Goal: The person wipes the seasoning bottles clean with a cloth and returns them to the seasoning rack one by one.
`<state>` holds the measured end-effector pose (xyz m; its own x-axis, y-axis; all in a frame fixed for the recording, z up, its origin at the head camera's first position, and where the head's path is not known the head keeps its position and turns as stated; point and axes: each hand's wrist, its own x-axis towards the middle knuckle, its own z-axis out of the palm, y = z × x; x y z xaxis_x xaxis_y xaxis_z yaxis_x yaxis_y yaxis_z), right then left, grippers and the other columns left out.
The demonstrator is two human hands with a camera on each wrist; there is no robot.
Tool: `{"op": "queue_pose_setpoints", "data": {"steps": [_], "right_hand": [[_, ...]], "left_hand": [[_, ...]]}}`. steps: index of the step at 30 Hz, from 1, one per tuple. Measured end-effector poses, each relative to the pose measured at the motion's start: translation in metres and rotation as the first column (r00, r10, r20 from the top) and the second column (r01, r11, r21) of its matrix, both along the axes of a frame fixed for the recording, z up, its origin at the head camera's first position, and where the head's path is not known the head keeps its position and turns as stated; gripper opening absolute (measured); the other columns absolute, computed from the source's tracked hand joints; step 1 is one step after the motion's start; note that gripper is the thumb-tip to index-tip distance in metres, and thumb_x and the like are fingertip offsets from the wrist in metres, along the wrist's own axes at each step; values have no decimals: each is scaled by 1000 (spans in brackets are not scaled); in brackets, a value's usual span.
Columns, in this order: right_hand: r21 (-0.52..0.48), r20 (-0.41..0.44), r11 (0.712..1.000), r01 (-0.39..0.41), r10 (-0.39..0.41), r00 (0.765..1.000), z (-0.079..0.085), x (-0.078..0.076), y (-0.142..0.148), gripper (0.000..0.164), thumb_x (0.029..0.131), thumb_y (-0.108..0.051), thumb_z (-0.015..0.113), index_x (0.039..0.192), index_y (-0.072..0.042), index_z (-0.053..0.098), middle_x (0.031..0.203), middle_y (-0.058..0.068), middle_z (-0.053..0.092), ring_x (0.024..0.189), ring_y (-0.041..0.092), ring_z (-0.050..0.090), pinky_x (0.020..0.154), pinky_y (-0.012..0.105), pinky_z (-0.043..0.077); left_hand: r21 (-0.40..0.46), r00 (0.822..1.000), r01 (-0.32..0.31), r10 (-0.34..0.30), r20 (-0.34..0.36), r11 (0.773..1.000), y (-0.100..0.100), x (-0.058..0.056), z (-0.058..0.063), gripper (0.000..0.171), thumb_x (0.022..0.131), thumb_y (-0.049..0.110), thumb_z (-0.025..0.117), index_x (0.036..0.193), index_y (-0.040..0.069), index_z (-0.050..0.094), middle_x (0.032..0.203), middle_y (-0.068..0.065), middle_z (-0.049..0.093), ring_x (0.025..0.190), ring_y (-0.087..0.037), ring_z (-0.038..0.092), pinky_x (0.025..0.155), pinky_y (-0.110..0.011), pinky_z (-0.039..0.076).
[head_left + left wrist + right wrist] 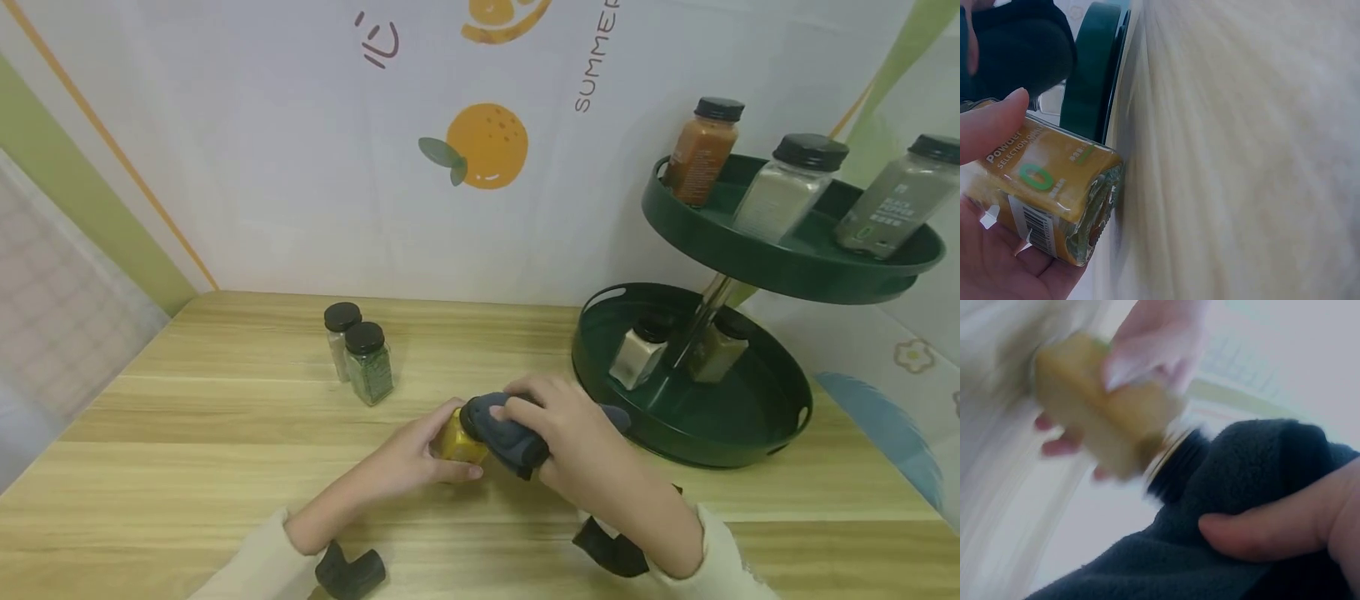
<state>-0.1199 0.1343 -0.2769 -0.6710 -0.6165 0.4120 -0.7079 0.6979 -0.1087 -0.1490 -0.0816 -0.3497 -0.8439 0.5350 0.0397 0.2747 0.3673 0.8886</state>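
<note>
My left hand [420, 454] grips a glass spice jar [1054, 169] of yellow powder, tilted on its side above the table. Its label, with the word "Powder" and a green ring, shows in the left wrist view. In my right hand [573, 433] is a dark blue-grey cloth [510, 429], bunched against the jar's black lid [1175, 465]. The right thumb lies along the cloth in the right wrist view. Much of the lid is covered by the cloth in the head view.
A two-tier green rack [693, 454] stands at the right. An orange-red jar [701, 158], a pale jar [783, 196] and a black pepper jar [892, 208] sit on top; two jars are below. A green herb jar [370, 371] and another jar [337, 346] stand left on the wooden table [225, 392].
</note>
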Motion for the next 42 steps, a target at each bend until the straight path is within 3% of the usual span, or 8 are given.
{"op": "queue_pose_setpoints", "data": {"steps": [7,13,20,22,26,33,37,42], "right_hand": [[23,-30,999,-21,22,999,0,10,-7,50,59,-1,82,100,-24,65,114,3,60,106,24,57,87,45,47],[-69,-11,998,-4,3,1000,-5,-5,-2,42,62,-2,83,96,-20,65,106,-1,61,100,23,59,82,42,51],[-119,52,986,120,-114,992,-17,-23,7,41,62,10,77,90,-15,62,102,1,64,99,23,61,81,41,53],[-118,61,984,130,-123,990,-18,-25,7,37,64,7,77,89,-15,61,101,1,64,99,23,61,81,40,52],[-78,37,992,98,-95,995,-13,-20,6,43,60,9,79,90,-16,62,102,2,63,99,24,60,84,43,51],[3,-7,998,-55,55,998,1,4,-3,44,60,0,83,97,-19,66,108,1,61,102,22,56,88,45,46],[10,-14,998,-57,57,998,1,8,-5,47,58,-2,84,96,-22,66,110,0,61,104,22,56,87,45,47],[-70,3,997,-22,22,1000,-5,-4,-2,46,59,3,83,95,-20,65,108,-1,61,102,22,58,84,42,51]], "left_hand": [[37,999,41,-41,-5,998,-1,-1,0,49,79,28,73,120,31,48,111,3,61,101,-16,56,88,-41,43],[35,999,36,-36,11,999,-1,-1,-1,52,78,28,74,122,33,47,107,2,62,99,-16,57,87,-42,43],[-7,1000,-1,1,-8,1000,1,-2,-2,54,76,31,75,122,31,48,104,4,63,98,-15,58,87,-43,44],[-18,1000,-11,11,-14,1000,1,-2,-2,54,76,32,76,122,31,48,104,5,63,98,-15,58,87,-43,44],[-25,1000,-16,16,-10,1000,0,-1,-1,55,75,33,76,123,32,48,105,5,64,99,-15,58,87,-44,43],[-5,1000,-6,6,-11,1000,-3,-1,0,52,76,31,75,121,33,48,108,5,63,101,-15,56,88,-44,43],[18,1000,11,-10,-11,1000,-3,-1,-1,50,77,30,75,120,32,48,106,4,64,99,-16,57,86,-42,43],[26,1000,16,-17,12,1000,-3,-1,-2,50,78,30,74,121,31,48,105,4,64,99,-16,57,87,-42,43]]}}
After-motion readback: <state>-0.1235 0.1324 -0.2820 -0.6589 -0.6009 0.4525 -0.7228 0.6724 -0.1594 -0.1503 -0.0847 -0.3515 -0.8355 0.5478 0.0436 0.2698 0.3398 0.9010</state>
